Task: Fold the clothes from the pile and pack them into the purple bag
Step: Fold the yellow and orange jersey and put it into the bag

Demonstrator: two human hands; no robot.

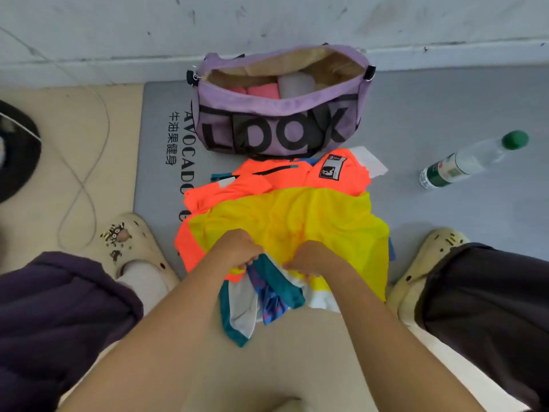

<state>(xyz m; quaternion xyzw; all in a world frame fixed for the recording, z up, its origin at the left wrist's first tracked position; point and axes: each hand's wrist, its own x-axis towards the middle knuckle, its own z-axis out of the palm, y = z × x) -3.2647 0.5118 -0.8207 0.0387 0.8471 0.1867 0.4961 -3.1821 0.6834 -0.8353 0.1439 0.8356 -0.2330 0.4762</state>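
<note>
The purple bag with black LOOK lettering lies open against the wall, with folded pink and grey clothes inside. In front of it sits the pile: an orange garment lies under a yellow one. At the pile's near edge my left hand and my right hand grip bunched cloth close together, at a teal, white and blue garment that hangs toward me.
A grey mat with printed lettering lies under the bag and pile. A clear bottle with a green cap lies on the floor at right. My feet in cream clogs flank the pile. A grey cable loops at left.
</note>
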